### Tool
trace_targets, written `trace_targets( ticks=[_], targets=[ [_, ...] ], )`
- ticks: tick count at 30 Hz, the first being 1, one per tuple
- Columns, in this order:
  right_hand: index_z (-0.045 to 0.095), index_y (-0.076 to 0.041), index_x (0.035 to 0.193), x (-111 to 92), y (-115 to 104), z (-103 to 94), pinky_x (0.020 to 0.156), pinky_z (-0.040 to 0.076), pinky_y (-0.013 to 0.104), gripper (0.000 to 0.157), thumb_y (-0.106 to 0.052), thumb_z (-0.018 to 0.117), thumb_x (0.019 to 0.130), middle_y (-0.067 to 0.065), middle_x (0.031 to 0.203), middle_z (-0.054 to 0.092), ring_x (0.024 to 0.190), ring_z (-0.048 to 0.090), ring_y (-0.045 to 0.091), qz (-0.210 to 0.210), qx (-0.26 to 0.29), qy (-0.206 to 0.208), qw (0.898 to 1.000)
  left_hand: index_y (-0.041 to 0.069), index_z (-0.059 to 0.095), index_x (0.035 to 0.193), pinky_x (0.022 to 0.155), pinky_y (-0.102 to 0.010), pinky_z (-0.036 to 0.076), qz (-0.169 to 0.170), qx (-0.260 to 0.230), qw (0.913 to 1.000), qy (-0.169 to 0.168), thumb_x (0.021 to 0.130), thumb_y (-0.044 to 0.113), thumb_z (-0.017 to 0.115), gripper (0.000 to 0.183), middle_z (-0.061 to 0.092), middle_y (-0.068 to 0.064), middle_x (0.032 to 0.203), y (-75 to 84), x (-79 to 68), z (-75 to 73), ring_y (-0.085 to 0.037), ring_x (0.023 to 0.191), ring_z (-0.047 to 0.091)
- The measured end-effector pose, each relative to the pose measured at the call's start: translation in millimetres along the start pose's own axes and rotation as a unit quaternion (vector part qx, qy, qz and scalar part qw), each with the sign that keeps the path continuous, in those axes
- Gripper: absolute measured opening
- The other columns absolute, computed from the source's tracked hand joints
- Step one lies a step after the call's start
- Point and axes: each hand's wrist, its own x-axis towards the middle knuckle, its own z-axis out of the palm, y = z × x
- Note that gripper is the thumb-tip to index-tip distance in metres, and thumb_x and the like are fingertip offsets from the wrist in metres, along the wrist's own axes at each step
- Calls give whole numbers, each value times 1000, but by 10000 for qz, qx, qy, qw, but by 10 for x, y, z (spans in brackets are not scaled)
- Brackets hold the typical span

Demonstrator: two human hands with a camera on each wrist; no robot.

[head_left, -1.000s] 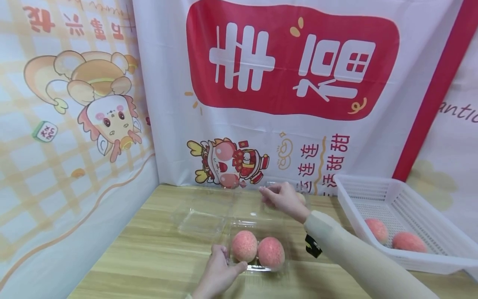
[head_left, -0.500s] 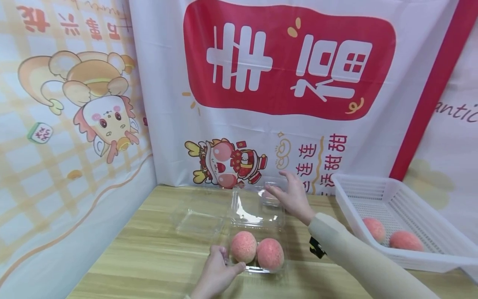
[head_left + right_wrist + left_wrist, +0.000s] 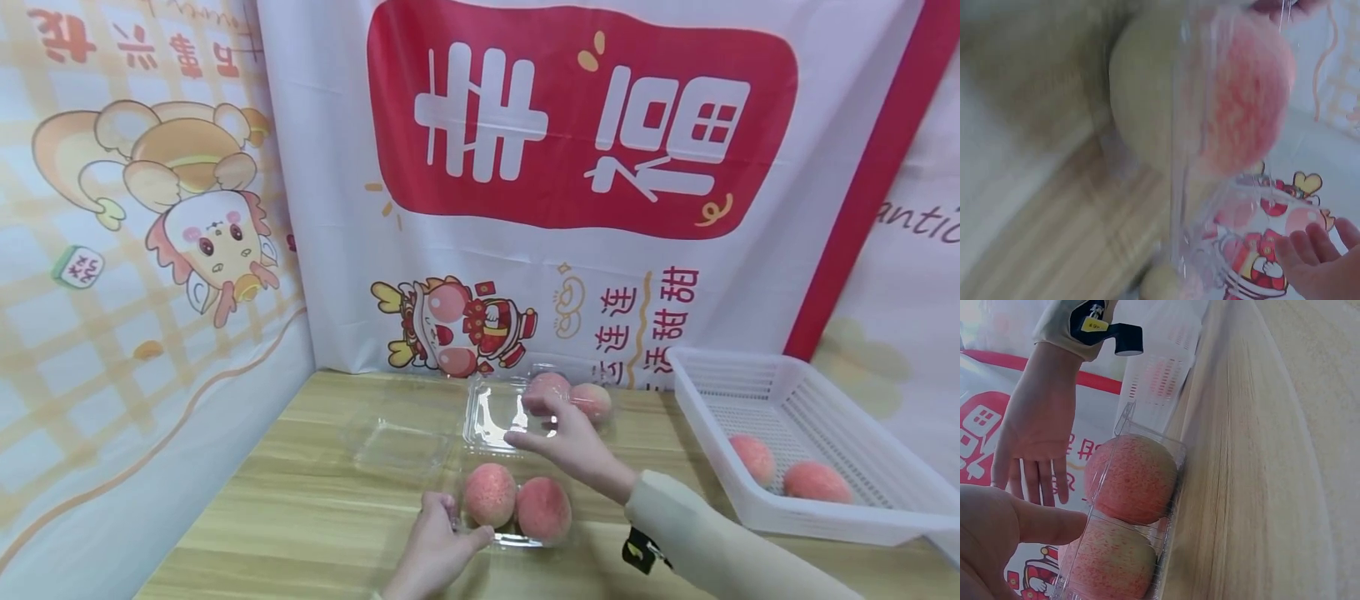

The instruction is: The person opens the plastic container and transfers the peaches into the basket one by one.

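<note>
Two pink peaches (image 3: pixel 491 495) sit side by side in a transparent plastic box (image 3: pixel 517 541) near the front of the table. My left hand (image 3: pixel 435 550) grips that box at its near left corner, thumb along the front wall and fingers at the left side. In the left wrist view the thumb (image 3: pixel 1054 524) lies against the box wall beside the peaches (image 3: pixel 1132 478). The box's lid (image 3: pixel 495 417) lies folded back behind it. Over the lid's right part hovers my right hand (image 3: pixel 573 442), fingers spread and holding nothing; its outstretched fingers (image 3: pixel 1319 247) show in the right wrist view.
Behind the right hand, a second transparent box holds two peaches (image 3: pixel 592 402). Another transparent container (image 3: pixel 401 446) stands to the left. At the right is a white perforated basket (image 3: pixel 847 517) with two peaches (image 3: pixel 817 483). A printed cloth (image 3: pixel 337 250) hangs along the table's back edge.
The right hand has gone from pinching fingers near the back to spread fingers, then come nearer and lower over the lid. The lid now lies back. The left hand stays at the box corner.
</note>
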Motion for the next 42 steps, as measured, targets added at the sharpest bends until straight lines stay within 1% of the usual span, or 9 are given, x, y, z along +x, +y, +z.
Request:
trace_targets(
  ticks=[4,7,13,19,22,29,34,37,42],
  targets=[
    [61,-6,126,-95,26,80,97,47,49,62,-37,84,77,7,125,62,114,56,32,61,250,-451,9987,-8,41,114,78,-50,51,-30,10,10000,-28,76,18,82,62,53,-16,99,-7,-7,3,-28,88,54],
    [60,0,125,-132,69,128,99,45,51,63,-34,84,78,13,124,62,117,54,34,-17,212,-730,9971,-9,40,114,77,-50,51,-44,57,10000,-48,77,19,82,63,52,-16,97,-7,-13,1,-28,88,55],
    [59,5,124,-143,89,179,101,42,56,66,-32,85,76,18,125,61,118,54,37,-206,109,-898,9957,-9,40,115,78,-50,52,-58,61,10000,-41,77,21,82,64,53,-17,100,17,-7,-5,-29,90,56],
    [59,3,125,-110,61,220,100,44,54,67,-34,85,75,18,125,61,117,55,37,-211,36,-946,9953,-8,41,114,78,-49,52,-54,41,10000,-24,76,21,82,63,53,-16,99,7,7,-5,-28,88,55],
    [59,3,126,-90,52,244,99,45,54,68,-33,86,75,18,126,61,117,55,39,-138,146,-1031,9945,-8,41,113,75,-48,51,-10,34,10000,-48,77,20,82,61,52,-15,96,0,7,-10,-27,87,54],
    [57,4,128,-23,26,268,97,48,50,69,-27,87,74,20,129,58,117,55,40,-108,462,-1294,9905,-7,41,113,77,-48,50,79,86,9999,-64,77,23,82,62,51,-15,97,-9,25,-5,-28,90,53],
    [57,7,126,-32,38,297,97,48,49,67,-20,87,74,23,126,59,115,55,42,-154,597,-1510,9866,-7,41,113,79,-50,50,76,64,9999,-83,77,22,82,62,51,-15,98,-6,20,0,-29,91,53],
    [59,7,124,-39,55,324,96,49,45,64,-19,88,74,22,124,60,114,57,39,-133,606,-1670,9840,-7,41,113,79,-50,50,68,79,9999,-64,77,22,82,62,51,-15,98,-8,10,0,-29,91,54],
    [63,6,122,-25,106,373,95,51,40,61,-20,88,73,19,119,65,110,62,30,-229,373,-1966,9795,-6,41,111,76,-44,49,113,98,9999,-23,77,21,82,60,50,-13,94,-16,11,-2,-27,87,52]
  ],
)
